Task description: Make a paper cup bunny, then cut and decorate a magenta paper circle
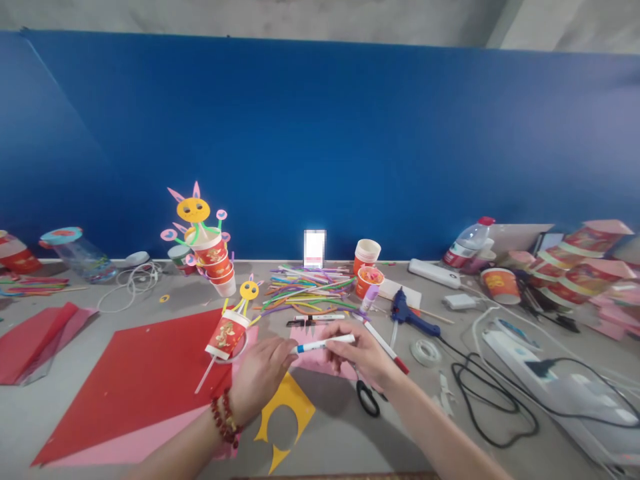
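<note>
A white marker with a blue end is held level between my two hands. My left hand, with a beaded bracelet at the wrist, has its fingers closed at the blue end. At the white end, my right hand pinches the barrel. Pink paper lies beneath the hands. Close to my left hand are a yellow paper scrap with a round hole and a tilted red paper cup carrying a yellow bunny face. Black-handled scissors lie partly hidden under my right forearm.
Red sheets cover the left side. Behind are a stacked-cup bunny figure, colourful pipe cleaners and paper cups. To the right lie a blue glue gun, clear tape, black cable and a power strip.
</note>
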`<action>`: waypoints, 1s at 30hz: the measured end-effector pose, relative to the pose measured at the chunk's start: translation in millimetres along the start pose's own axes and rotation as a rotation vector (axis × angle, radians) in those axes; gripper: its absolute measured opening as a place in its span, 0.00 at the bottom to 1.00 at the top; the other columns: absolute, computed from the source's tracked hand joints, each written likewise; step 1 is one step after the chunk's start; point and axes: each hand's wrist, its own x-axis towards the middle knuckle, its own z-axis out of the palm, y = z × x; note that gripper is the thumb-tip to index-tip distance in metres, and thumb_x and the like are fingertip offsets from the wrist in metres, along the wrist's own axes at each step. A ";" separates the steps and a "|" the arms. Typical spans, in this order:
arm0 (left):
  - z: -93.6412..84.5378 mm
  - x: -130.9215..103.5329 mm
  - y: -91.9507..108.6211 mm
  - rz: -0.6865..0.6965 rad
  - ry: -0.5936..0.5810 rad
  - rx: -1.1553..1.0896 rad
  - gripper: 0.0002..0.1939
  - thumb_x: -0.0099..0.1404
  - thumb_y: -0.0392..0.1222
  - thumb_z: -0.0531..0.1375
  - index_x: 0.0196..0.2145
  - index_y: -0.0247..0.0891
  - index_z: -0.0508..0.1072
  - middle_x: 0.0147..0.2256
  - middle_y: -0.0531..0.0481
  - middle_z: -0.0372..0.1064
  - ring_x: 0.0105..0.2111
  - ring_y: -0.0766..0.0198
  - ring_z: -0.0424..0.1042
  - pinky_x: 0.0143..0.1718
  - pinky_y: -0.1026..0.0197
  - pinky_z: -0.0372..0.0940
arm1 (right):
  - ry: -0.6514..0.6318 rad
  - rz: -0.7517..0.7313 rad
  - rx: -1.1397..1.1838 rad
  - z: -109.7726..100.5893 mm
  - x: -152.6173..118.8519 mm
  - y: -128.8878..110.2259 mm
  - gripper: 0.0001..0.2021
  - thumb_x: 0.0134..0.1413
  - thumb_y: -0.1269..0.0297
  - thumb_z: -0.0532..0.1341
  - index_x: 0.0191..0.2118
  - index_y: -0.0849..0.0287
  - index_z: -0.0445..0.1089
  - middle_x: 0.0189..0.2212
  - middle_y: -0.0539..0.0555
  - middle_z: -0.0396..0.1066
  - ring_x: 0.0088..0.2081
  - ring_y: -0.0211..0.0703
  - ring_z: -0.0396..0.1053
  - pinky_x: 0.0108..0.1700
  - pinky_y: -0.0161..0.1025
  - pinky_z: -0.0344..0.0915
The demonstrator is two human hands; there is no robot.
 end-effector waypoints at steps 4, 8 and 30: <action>-2.9 -1.2 17.9 -0.036 -0.137 -0.087 0.14 0.74 0.41 0.44 0.37 0.38 0.67 0.32 0.46 0.72 0.30 0.57 0.71 0.31 0.58 0.63 | 0.063 -0.072 -0.033 11.2 0.2 6.1 0.17 0.53 0.50 0.65 0.27 0.58 0.67 0.16 0.45 0.64 0.16 0.32 0.57 0.18 0.30 0.52; -11.3 -1.6 36.6 -0.162 -0.274 -0.284 0.19 0.74 0.48 0.43 0.32 0.38 0.66 0.27 0.47 0.69 0.27 0.60 0.67 0.28 0.62 0.57 | 0.067 -0.078 -0.016 28.5 -3.2 14.3 0.22 0.53 0.47 0.64 0.20 0.57 0.60 0.14 0.44 0.56 0.15 0.30 0.52 0.18 0.32 0.46; 12.3 -18.0 -6.4 0.307 -0.309 -0.057 0.12 0.66 0.31 0.53 0.46 0.35 0.69 0.47 0.43 0.73 0.48 0.54 0.69 0.51 0.50 0.66 | 0.185 -0.141 -0.291 -0.7 15.0 46.4 0.04 0.53 0.66 0.60 0.28 0.58 0.68 0.21 0.46 0.66 0.22 0.35 0.63 0.25 0.32 0.60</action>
